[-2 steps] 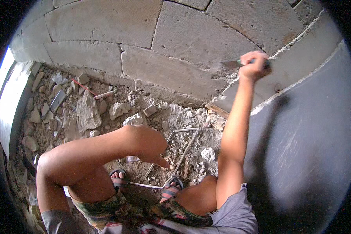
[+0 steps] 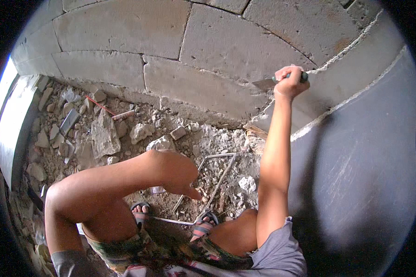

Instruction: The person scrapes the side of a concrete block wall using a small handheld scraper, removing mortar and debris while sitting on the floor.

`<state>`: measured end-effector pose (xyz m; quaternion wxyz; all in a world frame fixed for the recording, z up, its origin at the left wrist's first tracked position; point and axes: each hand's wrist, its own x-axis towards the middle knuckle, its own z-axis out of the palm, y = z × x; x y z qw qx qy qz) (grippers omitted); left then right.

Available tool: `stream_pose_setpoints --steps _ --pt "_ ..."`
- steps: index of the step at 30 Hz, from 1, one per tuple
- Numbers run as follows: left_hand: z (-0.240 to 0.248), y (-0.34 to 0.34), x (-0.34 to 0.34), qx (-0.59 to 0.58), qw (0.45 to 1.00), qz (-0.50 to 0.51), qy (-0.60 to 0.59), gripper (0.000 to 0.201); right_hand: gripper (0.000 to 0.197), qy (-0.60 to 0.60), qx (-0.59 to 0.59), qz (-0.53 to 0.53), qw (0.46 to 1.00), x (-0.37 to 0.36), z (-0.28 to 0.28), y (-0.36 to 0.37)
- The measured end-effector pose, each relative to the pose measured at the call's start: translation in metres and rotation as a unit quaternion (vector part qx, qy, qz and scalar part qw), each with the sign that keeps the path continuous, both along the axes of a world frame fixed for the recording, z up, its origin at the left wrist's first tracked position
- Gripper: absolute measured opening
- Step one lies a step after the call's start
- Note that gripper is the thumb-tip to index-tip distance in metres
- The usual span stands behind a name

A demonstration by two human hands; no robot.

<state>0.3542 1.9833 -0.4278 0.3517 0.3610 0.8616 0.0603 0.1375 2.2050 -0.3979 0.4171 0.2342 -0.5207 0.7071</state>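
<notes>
My right hand point(image 2: 290, 82) is closed round the green and black handle of a putty knife point(image 2: 265, 84). Its thin metal blade points left and lies close to the grey block wall point(image 2: 212, 90), beside a rough seam; whether it touches cannot be made out. My left forearm is bent across my knee, and my left hand point(image 2: 179, 175) hangs down from the wrist over the rubble. One finger of it is stretched downward; the others are mostly hidden behind the back of the hand. Nothing shows in it.
Broken stones and rubble point(image 2: 105, 136) cover the ground along the wall's foot. A thin bent metal frame point(image 2: 224, 173) lies by my sandalled feet. To the right stands a dark smooth panel point(image 2: 356, 184); a pale board point(image 2: 16, 124) is at far left. A wood scrap point(image 2: 255, 131) sits in the corner.
My right hand has moved left and slightly down along the wall with the putty knife. My left hand has stayed in place.
</notes>
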Motion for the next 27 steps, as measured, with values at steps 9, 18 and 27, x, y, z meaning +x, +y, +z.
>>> stream_pose_setpoints --steps 9,18,27 --pt "0.006 -0.001 -0.003 0.012 1.000 0.011 -0.024 0.067 0.025 -0.006 0.086 -0.031 0.996 -0.003 -0.002 -0.004" --pt "-0.002 -0.009 -0.004 0.057 0.998 -0.005 -0.006 0.068 0.024 0.054 0.051 0.042 0.996 0.004 -0.001 -0.006" --pt "0.009 -0.011 -0.005 0.025 0.999 0.010 -0.029 0.068 0.024 0.073 0.041 0.016 0.996 0.016 0.011 0.000"
